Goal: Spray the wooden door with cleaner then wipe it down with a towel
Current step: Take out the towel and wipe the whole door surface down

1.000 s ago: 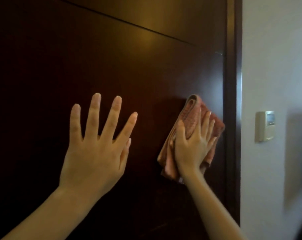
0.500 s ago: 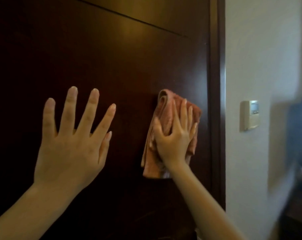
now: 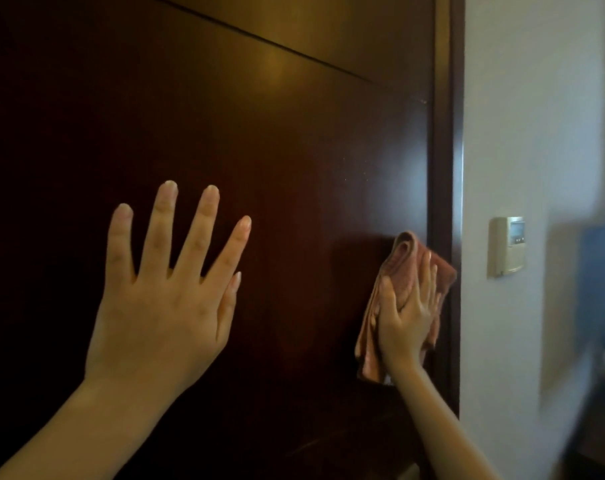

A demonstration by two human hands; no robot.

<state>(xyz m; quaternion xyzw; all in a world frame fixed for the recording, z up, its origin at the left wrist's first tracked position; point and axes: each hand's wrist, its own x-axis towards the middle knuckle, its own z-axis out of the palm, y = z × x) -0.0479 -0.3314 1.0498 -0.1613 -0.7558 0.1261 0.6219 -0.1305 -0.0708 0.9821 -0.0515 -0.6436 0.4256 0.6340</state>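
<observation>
Dark wooden door (image 3: 294, 150) is wiped on: the folded salmon-pink towel (image 3: 403, 252) has been swept back to its right edge, pressed under the right hand (image 3: 406, 323), grip flat and unclenched, while the left hand (image 3: 162, 306) is kept splayed on the panel.

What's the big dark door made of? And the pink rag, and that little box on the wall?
The door looks like dark wood with a glossy varnish: it mirrors the light in a soft glow. The rag is soft cloth, maybe terry: it folds and bunches limply. The wall box seems smooth beige plastic, with a small screen.
</observation>
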